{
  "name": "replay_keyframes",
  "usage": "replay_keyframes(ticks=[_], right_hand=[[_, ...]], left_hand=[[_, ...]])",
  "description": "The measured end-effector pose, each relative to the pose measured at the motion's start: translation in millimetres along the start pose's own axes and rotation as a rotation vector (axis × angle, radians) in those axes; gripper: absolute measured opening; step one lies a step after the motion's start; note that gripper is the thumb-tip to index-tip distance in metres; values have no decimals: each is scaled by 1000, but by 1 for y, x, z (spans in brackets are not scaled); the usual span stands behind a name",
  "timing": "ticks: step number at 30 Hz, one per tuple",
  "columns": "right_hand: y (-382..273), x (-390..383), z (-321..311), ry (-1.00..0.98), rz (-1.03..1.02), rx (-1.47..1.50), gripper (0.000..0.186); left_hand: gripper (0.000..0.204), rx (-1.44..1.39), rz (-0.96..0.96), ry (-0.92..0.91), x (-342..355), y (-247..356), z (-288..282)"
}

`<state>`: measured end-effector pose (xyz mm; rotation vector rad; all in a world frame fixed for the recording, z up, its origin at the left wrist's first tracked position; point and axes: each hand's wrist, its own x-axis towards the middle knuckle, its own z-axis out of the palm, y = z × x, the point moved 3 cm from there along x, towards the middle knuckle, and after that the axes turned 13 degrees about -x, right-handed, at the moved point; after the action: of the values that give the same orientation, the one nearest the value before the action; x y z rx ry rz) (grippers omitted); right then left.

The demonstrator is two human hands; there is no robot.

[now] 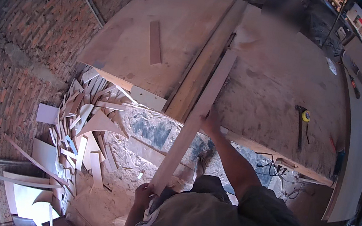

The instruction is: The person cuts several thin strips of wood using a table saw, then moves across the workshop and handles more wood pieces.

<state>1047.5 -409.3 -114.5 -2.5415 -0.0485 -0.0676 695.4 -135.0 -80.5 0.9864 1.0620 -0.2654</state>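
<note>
A long pale board (190,128) slants from near my body onto the large wooden worktable (281,67), lying beside a raised wooden strip (192,86) that crosses the top. My left hand (145,191) grips the board's near end, fingers at its edge. My right hand (211,124) holds the same board's right side at the table's front edge, its fingertips partly hidden. A short loose wood piece (155,41) rests left of the strip. Right of the board, a yellow tape measure (306,116) and a hammer (300,133) lie on the dusty tabletop.
Scrap offcuts (99,124) are piled below the table at left, beside a brick wall (19,70). Cables (271,168) hang under the front edge over a dusty floor (101,208). Long panels (349,175) stand along the right side. A blurred patch sits at the table's back.
</note>
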Motion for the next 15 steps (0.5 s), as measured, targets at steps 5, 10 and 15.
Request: replay_keyframes(ticks=[5,10,15], right_hand=[[-17,12,-11,-172,148,107,73],[-2,21,-12,-114,69,93,83],[10,35,-8,-211,92,-1,83]], left_hand=[[31,-172,-7,97,5,-8,17],[32,154,210,-52,17,-16,24],[26,-134,-46,111,20,-7,38]])
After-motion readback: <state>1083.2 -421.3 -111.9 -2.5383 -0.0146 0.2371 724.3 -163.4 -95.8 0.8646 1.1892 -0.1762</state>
